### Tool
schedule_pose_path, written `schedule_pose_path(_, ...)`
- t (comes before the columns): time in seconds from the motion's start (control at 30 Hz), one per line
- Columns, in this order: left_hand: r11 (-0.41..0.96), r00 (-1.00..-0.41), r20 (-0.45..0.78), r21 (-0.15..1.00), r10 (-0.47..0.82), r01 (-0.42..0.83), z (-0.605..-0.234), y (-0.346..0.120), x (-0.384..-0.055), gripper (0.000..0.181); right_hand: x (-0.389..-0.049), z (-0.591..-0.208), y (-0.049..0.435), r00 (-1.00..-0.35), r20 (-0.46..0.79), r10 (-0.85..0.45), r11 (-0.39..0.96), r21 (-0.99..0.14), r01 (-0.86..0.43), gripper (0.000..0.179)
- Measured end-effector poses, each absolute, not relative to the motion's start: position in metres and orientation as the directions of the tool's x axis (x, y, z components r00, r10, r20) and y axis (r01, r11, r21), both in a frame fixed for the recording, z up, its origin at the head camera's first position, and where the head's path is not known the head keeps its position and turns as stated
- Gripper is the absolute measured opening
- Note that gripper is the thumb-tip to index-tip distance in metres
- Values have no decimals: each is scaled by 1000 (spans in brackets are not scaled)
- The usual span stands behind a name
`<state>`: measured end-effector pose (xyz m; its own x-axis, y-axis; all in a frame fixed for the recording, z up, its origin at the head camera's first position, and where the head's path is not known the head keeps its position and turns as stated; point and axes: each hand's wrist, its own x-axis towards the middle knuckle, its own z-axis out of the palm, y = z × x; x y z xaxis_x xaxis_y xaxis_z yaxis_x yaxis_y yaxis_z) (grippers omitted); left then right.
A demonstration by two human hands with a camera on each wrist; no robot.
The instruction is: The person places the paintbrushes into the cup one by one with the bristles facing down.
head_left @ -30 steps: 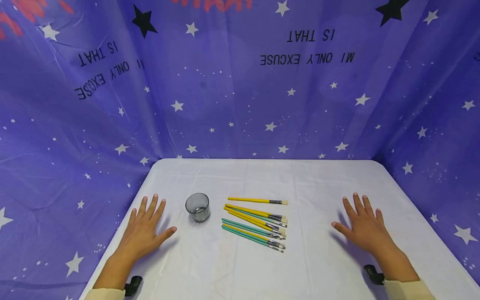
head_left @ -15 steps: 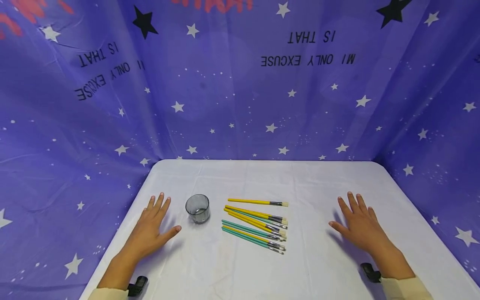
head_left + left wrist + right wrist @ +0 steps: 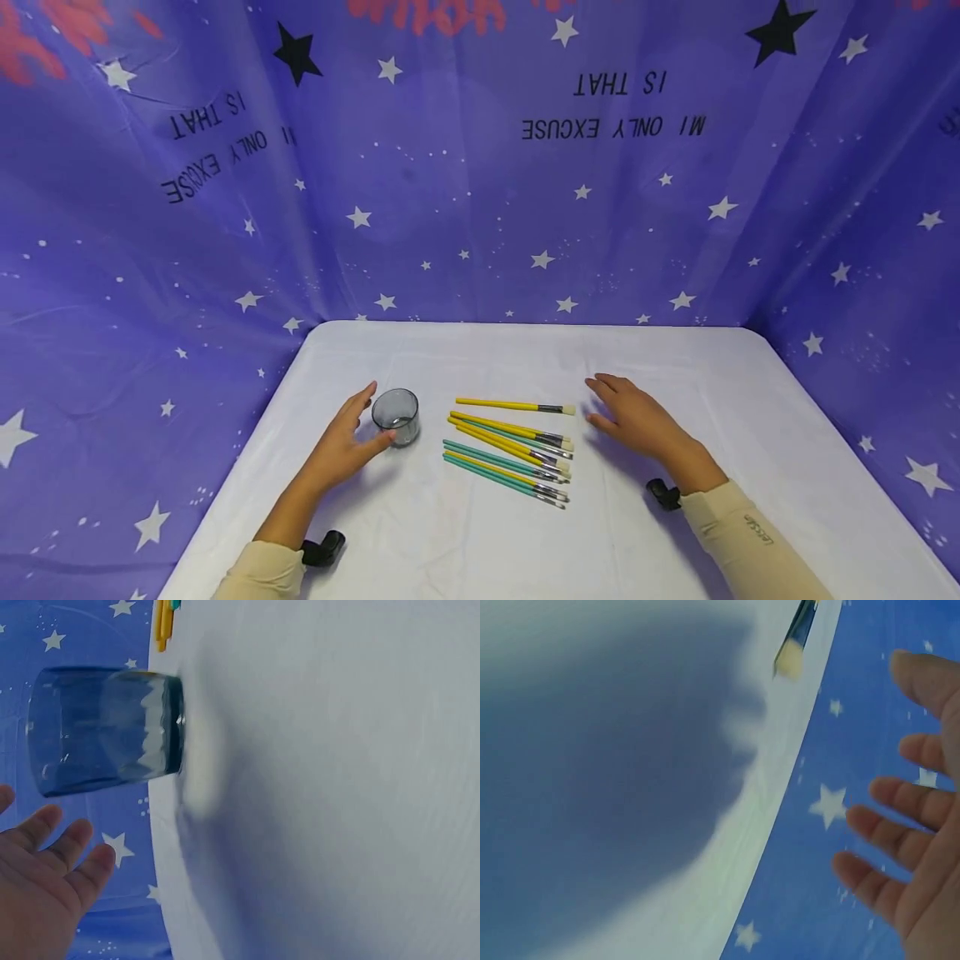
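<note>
While the glass (image 3: 396, 418) stands upright, brushes (image 3: 507, 443) lie crosswise, bristles (image 3: 569, 410) right.

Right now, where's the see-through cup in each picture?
Head: the cup is left of and below the middle, by the left hand.
Left wrist: upper left, looking sideways.
Right wrist: not there.
Shared landmark: the starry cloth shows in all three.

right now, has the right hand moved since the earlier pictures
Yes. In the head view, the right hand has moved leftward, much closer to the bristle ends of the paintbrushes, which lie in place.
</note>
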<state>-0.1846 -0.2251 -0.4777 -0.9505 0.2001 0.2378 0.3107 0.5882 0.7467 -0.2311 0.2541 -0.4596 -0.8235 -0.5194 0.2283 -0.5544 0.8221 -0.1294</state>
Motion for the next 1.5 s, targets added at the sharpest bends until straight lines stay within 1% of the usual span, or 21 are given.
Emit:
schedule_pose_path(0.17,547,-955,216,784,202,293,-484,-218,-188,93,-250,-456,223,-763,237,-601,765,-105,-635,53)
schedule_pose_path(0.37,516,-973,170,826,158,228,-488,-215,-188,94,-271,-456,187,-650,236,-722,662,-33,-748,45)
schedule_pose_path(0.5,488,-973,168,844,156,224,-487,-213,-189,94,-281,-459,167,-596,218,-773,611,3,-792,42)
schedule_pose_path(0.7,459,-978,156,865,141,205,-490,-212,-190,94,-292,-463,139,-518,191,-834,531,21,-847,37)
schedule_pose_path(0.77,458,-979,151,867,133,196,-492,-212,-191,92,-296,-464,130,-509,175,-843,519,16,-854,36)
schedule_pose_path(0.97,435,-984,130,884,119,170,-495,-210,-193,81,-305,-469,111,-512,117,-851,516,-1,-857,33)
schedule_pose_path(1.17,369,-993,82,923,87,109,-496,-208,-192,79,-306,-476,93,-559,32,-829,556,-57,-829,32)
schedule_pose_path(1.23,359,-995,66,929,80,90,-496,-207,-191,79,-306,-479,89,-571,10,-821,570,-50,-820,31)
schedule_pose_path(1.3,344,-996,47,937,74,69,-496,-206,-190,79,-306,-480,85,-569,2,-822,569,-36,-822,31)
schedule_pose_path(1.5,278,-997,41,959,68,59,-496,-205,-188,80,-311,-490,76,-543,0,-840,543,33,-839,20)
